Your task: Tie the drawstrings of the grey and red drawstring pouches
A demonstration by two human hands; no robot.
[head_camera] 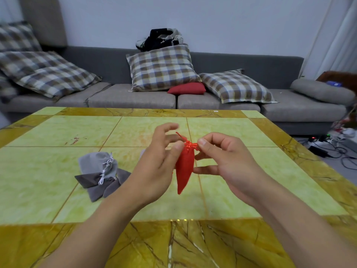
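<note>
Right hand [222, 161] pinches the red pouch's [184, 171] drawstring [190, 146] at centre; left hand [160, 161] holds its neck, fingers partly spread. Grey pouches [100, 174] lie on the surface [58, 132] at nine o'clock.

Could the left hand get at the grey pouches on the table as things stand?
Probably yes, once freed. The grey pouches lie in the open on the table, just left of the left hand, with nothing between. But that hand now pinches the red pouch, which the right hand also holds.
</note>
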